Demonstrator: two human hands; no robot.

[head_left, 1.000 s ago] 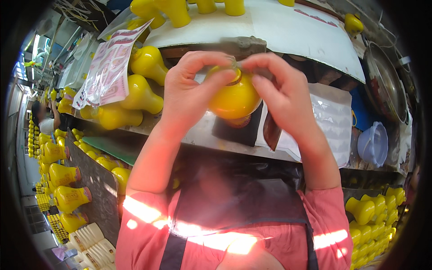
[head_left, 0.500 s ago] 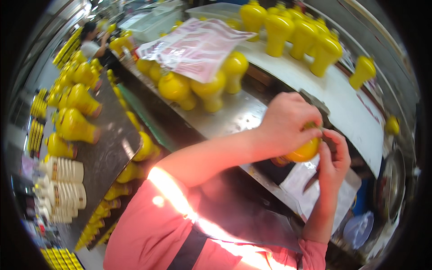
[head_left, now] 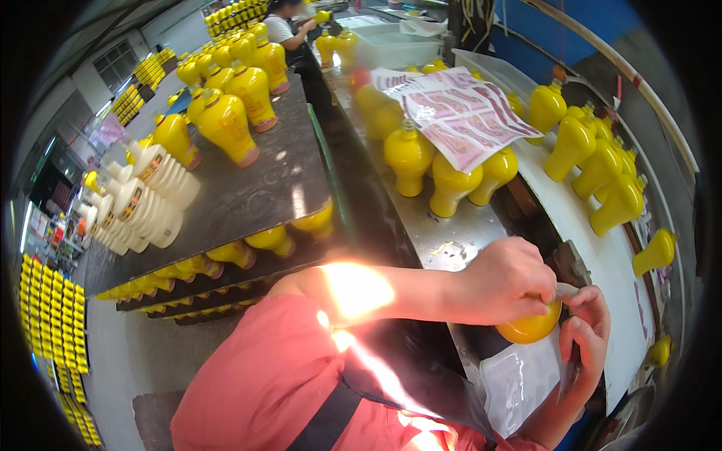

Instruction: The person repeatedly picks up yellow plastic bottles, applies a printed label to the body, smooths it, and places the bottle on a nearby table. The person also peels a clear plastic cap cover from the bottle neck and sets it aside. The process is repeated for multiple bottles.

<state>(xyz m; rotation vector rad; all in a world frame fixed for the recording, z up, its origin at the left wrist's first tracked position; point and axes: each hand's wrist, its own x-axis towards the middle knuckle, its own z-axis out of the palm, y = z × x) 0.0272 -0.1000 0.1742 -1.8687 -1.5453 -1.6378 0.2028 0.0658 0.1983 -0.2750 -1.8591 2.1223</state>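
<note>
A yellow vase-shaped bottle (head_left: 529, 328) with a rounded shoulder is in front of me over the bench. My left hand (head_left: 505, 282) is closed around its top, and the fingers hide the neck. Close by on the right, my right hand (head_left: 589, 325) has its fingers curled near the neck. Between the two hands shows a small pale piece (head_left: 565, 292), too small to name. Whether the right fingers pinch it or only touch it is hard to see. Beneath the hands lies a translucent whitish sheet (head_left: 519, 385).
A printed sheet with pink patterns (head_left: 470, 113) rests on several yellow bottles (head_left: 410, 158). More stand on the white board (head_left: 553, 161) at right. On the left is a dark table (head_left: 248, 195) with yellow bottles and stacked cream containers (head_left: 154, 199). Another person (head_left: 284, 28) works at the back.
My view has swung left, so the bench and hands appear lower and farther right. The left hand keeps its hold on the bottle; the right fingers have shifted slightly away from it.
</note>
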